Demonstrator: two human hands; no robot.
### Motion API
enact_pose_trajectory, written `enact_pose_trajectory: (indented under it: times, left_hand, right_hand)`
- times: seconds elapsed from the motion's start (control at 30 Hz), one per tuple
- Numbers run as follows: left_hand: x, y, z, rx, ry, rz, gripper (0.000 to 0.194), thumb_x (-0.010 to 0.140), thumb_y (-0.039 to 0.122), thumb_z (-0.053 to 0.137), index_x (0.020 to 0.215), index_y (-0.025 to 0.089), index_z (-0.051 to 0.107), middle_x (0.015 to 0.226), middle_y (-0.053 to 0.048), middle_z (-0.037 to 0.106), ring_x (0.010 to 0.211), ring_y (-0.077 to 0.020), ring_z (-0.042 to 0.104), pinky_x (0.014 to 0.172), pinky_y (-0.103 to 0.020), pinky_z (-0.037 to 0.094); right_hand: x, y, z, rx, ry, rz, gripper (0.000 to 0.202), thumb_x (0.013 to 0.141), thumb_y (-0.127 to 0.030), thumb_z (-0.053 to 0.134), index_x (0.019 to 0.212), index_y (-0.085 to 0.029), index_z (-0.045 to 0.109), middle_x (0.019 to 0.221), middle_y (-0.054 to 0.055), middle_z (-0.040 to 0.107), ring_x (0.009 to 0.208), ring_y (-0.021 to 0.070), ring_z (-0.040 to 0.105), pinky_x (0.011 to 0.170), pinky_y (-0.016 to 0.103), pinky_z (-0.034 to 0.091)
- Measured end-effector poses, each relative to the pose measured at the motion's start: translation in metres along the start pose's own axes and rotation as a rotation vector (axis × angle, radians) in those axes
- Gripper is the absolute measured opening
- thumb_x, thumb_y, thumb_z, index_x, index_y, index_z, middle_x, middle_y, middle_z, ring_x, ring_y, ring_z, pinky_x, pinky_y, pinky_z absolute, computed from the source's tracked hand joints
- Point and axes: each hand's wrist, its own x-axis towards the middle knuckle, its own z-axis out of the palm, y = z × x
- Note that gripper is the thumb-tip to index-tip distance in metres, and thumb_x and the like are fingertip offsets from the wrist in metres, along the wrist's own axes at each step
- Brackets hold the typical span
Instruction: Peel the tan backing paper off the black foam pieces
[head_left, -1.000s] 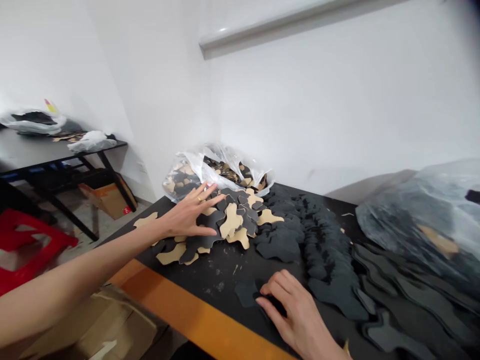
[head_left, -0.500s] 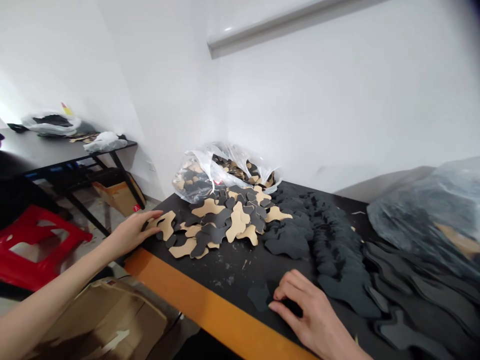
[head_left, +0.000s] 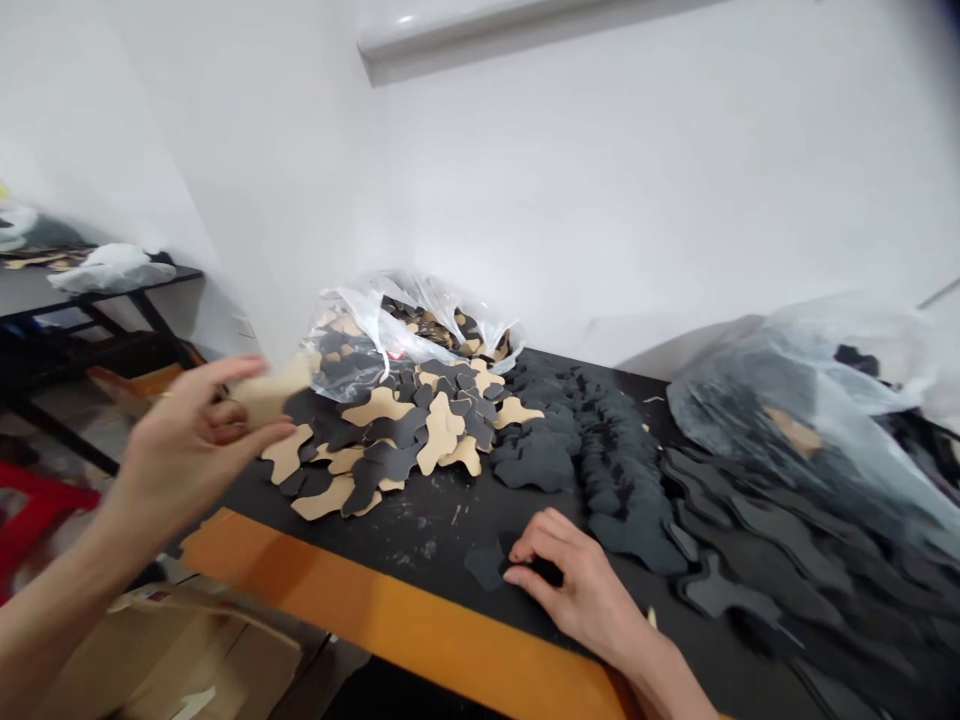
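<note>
My left hand point(head_left: 199, 425), blurred by motion, pinches a tan wavy-edged cutout point(head_left: 277, 390) between thumb and fingers. It is lifted just left of a loose pile of tan and dark cutouts point(head_left: 442, 432) on the black table point(head_left: 420, 545). Lower right, my right hand point(head_left: 574, 575) rests at the tabletop with thumb and forefinger closed at the edge of a dark cutout point(head_left: 484, 566). Part of that piece is hidden by the fingertips. Overlapping rows of dark cutouts point(head_left: 622, 480) lie beyond the right hand.
Behind the pile leans a clear plastic bag point(head_left: 349, 345) full of cutouts. Larger dark pieces point(head_left: 780, 540) and another plastic bag point(head_left: 720, 385) occupy the right side. An orange strip point(head_left: 360, 610) runs along the front edge. A cardboard box point(head_left: 202, 650) and red stool point(head_left: 37, 515) are lower left.
My left hand has risen from the left edge of the pile with a tan cutout. My right hand stays by the dark cutout. The view has swung to the right.
</note>
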Motion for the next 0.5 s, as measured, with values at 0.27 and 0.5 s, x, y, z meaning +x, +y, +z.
enact_pose_trajectory:
  times: [0.27,0.5]
  left_hand:
    - [-0.033,0.099,0.102,-0.461,-0.658,-0.038,0.034,0.093,0.036,0.050,0.119,0.023,0.068,0.121,-0.008,0.067,0.105,-0.0246,0.065,0.091,-0.037,0.055]
    - [-0.041,0.126,0.140,-0.588,-1.024,-0.024,0.044,0.094,0.024,0.042,0.135,0.021,0.059,0.097,-0.004,0.071,0.092,-0.0196,0.066,0.090,-0.033,0.051]
  right_hand:
    - [-0.002,0.007,-0.001,0.127,0.322,0.039,0.027,0.091,-0.031,0.065,0.115,-0.022,0.058,0.107,0.008,0.060,0.079,0.0166,0.060,0.070,0.031,0.053]
    - [-0.002,0.006,0.002,-0.075,0.373,-0.108,0.024,0.091,-0.019,0.063,0.114,-0.024,0.060,0.112,0.010,0.062,0.104,0.0222,0.062,0.088,0.036,0.053]
